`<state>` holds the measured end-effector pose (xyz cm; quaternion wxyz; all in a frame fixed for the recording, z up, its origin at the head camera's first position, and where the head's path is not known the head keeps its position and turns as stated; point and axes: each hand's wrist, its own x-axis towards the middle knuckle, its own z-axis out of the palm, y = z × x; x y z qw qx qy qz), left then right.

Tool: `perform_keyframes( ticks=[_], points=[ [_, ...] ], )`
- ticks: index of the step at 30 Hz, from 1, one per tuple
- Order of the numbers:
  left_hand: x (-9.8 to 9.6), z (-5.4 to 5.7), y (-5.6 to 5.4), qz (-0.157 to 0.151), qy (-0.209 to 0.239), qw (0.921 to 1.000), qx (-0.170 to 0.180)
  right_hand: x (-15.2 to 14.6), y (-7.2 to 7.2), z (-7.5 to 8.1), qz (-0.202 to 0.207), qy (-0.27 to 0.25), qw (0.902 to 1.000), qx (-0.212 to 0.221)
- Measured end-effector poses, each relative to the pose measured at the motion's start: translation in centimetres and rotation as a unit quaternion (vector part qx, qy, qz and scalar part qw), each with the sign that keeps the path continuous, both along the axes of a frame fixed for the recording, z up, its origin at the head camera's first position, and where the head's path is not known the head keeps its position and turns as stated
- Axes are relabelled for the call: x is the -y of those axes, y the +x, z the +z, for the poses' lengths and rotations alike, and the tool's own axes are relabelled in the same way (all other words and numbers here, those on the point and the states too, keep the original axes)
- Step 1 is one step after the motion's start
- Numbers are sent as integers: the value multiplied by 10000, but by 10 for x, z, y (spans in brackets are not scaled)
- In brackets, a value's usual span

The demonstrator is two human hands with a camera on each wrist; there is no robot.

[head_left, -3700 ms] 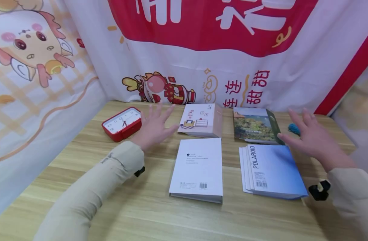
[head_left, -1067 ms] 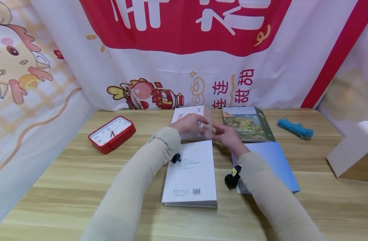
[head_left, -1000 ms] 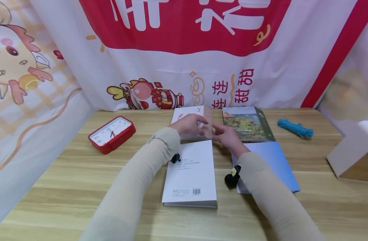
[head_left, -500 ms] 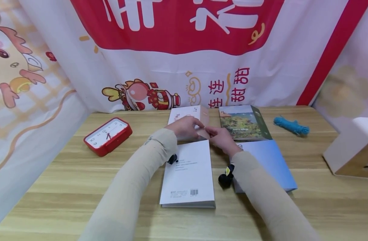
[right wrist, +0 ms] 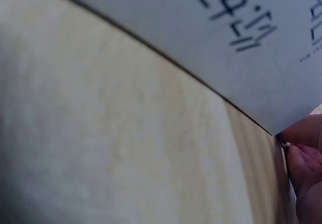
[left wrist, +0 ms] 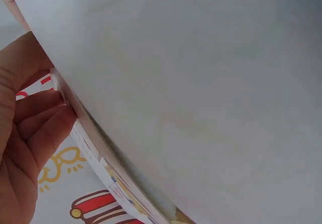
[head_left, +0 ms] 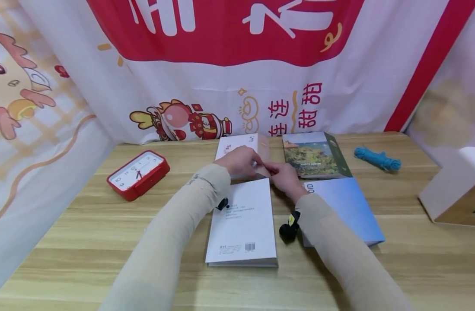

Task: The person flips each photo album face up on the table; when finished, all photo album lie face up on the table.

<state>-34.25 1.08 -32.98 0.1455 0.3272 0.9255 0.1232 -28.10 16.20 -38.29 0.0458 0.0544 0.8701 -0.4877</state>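
Pinching the pink-spined book, the left hand and right hand, earlier spread apart, now nearly meet.

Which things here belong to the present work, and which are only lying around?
Work, apparently: pink-edged book, with left hand and right hand on it; perhaps white book, photo album, blue book.

Lying around, probably: red clock, blue cord, white box.

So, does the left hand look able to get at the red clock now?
Probably yes: nothing visible stands between the red clock and the pink-spined book, though the left hand would first need to release that book.
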Motion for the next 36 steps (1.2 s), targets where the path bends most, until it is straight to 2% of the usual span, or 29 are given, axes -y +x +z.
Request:
perform_keyframes(
  ticks=[5, 9, 15, 20, 27, 36],
  points=[
    [-2, 1, 3, -335, -53, 9992, -225, -1, 2, -2, 157, 242, 9993, -253],
    [-2, 3, 4, -523, -81, 9982, -277, 1, 3, 0, 128, 208, 9995, -184],
    [-3, 4, 4, -590, -24, 9980, -205, 1, 5, 1, 77, 143, 9998, -130],
    [-4, 5, 5, -749, -52, 9963, -416, 1, 4, 1, 2, 57, 9999, -140],
    [-5, 8, 7, -802, -75, 9951, -580, 1, 4, 1, -148, -100, 9997, -183],
    [-4, 6, 4, -759, 219, 9954, -534, 2, 5, 4, -254, -458, 9986, -109]
  ],
)
